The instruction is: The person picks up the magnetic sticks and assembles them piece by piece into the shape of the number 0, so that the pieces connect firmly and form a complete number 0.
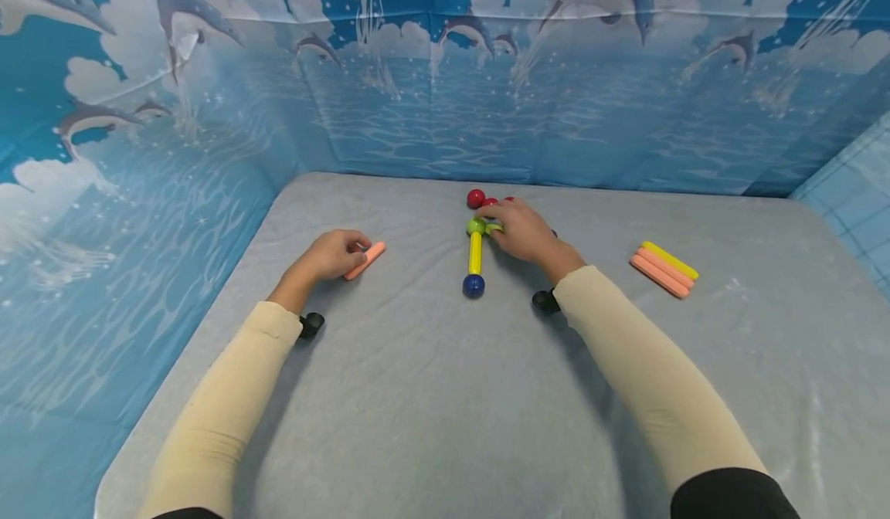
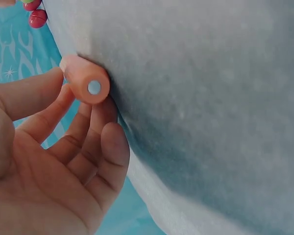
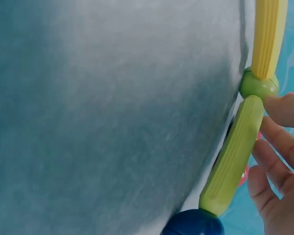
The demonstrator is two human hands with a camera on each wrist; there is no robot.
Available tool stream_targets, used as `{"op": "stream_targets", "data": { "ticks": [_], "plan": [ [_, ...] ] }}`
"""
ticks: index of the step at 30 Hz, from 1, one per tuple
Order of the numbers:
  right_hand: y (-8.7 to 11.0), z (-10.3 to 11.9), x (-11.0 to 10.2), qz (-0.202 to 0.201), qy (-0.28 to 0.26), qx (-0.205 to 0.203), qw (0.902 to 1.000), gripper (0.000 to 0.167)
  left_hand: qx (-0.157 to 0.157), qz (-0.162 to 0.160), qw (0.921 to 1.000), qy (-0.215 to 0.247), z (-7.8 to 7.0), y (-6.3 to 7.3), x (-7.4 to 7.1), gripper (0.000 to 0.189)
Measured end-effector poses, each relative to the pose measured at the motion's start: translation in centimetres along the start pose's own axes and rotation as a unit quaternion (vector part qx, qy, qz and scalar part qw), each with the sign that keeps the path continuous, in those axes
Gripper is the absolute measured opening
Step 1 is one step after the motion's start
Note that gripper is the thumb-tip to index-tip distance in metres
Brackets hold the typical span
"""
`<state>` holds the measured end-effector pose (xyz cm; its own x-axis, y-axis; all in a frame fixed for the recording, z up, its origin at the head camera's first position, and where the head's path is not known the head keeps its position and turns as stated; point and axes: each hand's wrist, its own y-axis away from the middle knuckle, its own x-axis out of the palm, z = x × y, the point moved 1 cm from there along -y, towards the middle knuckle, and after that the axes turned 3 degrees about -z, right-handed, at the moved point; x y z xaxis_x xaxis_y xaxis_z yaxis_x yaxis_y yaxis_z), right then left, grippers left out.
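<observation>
My left hand [image 1: 336, 254] pinches an orange magnetic rod [image 1: 365, 261] between thumb and fingers. In the left wrist view, the end of the orange rod [image 2: 94, 88] shows a round pale inset. My right hand [image 1: 520, 231] grips a green rod [image 3: 232, 156] near where it meets a green ball [image 3: 258, 86]; its thumb touches that ball. From the green ball [image 1: 476, 227] a yellow rod [image 1: 475, 255] runs to a blue ball [image 1: 473, 286]. Another blue ball [image 3: 193, 223] sits at the green rod's far end, mostly hidden by my hand in the head view.
Red balls [image 1: 476, 198] lie behind the joined pieces, partly covered by my right hand. Over to the right, a yellow rod [image 1: 670, 259] lies beside two orange rods [image 1: 660, 274]. A grey cloth covers the table [image 1: 431, 395], and a dolphin-print curtain [image 1: 445, 117] hangs along its back and left.
</observation>
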<state>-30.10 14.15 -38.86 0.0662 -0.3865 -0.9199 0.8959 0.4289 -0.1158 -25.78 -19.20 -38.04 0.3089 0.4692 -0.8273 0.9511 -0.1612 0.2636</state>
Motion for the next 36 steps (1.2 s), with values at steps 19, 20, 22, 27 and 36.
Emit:
{"op": "stream_targets", "data": {
  "ticks": [19, 20, 22, 27, 36],
  "plan": [
    [-1.7, 0.5, 1.2, 0.015, -0.009, 0.023, 0.9996, 0.036, 0.006, 0.014, 0.9999, 0.004, -0.8, 0.3, 0.5, 0.041],
    [-1.7, 0.5, 1.2, 0.014, -0.009, 0.023, 0.9996, 0.036, 0.007, 0.015, 0.9999, 0.003, -0.8, 0.2, 0.5, 0.041],
    [-1.8, 0.4, 1.2, 0.011, -0.009, 0.021, 0.9997, 0.035, 0.006, 0.017, 0.9998, 0.003, -0.9, 0.2, 0.6, 0.041],
    [-1.7, 0.2, 1.0, 0.009, 0.001, 0.009, 0.9999, 0.037, 0.006, 0.021, 0.9998, 0.004, -0.9, 0.0, 0.8, 0.043],
    [-1.4, -0.1, 0.6, 0.036, -0.006, -0.033, 0.9988, 0.036, 0.004, 0.022, 0.9997, -0.002, -1.4, 0.3, 0.9, 0.045]
  ]
}}
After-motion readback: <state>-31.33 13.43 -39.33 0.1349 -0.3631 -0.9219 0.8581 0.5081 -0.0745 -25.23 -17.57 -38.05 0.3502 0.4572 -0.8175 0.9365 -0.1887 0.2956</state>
